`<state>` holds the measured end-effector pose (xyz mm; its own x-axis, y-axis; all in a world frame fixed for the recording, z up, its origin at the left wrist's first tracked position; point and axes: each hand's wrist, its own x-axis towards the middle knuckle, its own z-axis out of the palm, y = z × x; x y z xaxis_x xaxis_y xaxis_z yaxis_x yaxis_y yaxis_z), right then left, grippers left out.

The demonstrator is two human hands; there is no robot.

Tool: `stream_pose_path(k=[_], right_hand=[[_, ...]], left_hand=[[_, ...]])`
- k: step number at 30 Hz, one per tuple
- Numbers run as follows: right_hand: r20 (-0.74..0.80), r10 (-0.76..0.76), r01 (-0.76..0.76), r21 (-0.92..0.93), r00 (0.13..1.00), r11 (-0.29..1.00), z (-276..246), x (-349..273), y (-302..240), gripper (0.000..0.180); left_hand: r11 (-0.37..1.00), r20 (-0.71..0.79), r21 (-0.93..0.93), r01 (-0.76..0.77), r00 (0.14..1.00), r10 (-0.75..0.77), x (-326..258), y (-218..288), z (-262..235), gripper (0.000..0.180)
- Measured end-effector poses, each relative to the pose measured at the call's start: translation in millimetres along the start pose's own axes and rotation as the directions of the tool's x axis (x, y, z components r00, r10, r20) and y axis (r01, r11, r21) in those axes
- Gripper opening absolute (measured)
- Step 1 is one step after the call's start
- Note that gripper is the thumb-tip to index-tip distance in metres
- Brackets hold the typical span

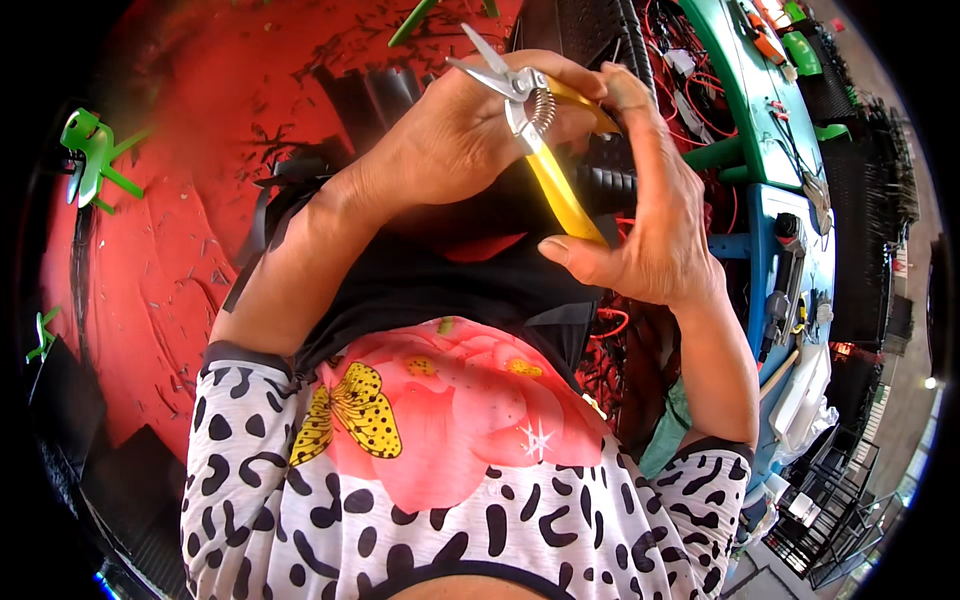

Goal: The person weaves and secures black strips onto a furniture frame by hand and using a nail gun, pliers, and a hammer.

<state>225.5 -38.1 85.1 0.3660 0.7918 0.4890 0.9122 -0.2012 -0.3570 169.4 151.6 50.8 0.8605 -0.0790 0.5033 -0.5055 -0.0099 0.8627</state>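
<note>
Two hands (460, 140) (662, 225), one pair of yellow-handled shears (552, 180), perhaps three green stools (93, 152).

Head cam, pointing dwn, v. close

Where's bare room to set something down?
Likeliest: the red floor sheet between the green plastic stool and left forearm, sparsely littered. Crowded: the blue tabletop, bearing a black-and-grey tool; the floor past the left hand, strewn with black strips; between that and the right hand, where yellow-handled metal shears sit.
</note>
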Motion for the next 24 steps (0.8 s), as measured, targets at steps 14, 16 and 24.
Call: stream_pose_path(k=[14, 16, 24], right_hand=[[0.242, 0.3, -0.256, -0.197, 0.923, 0.946, -77, -38, 23, 0.056], [0.287, 0.354, -0.309, -0.191, 0.89, 0.932, -76, -40, 20, 0.056], [0.308, 0.218, -0.133, -0.273, 0.926, 0.953, -58, -23, 19, 0.052]], left_hand=[[0.943, -0.072, 0.319, 0.091, 0.995, -0.072, -3, 3, 9, 0.039], [0.936, -0.078, 0.331, 0.121, 0.992, -0.1, -2, 4, 10, 0.04], [0.938, -0.047, 0.33, 0.106, 0.994, -0.096, -2, 6, 9, 0.043]])
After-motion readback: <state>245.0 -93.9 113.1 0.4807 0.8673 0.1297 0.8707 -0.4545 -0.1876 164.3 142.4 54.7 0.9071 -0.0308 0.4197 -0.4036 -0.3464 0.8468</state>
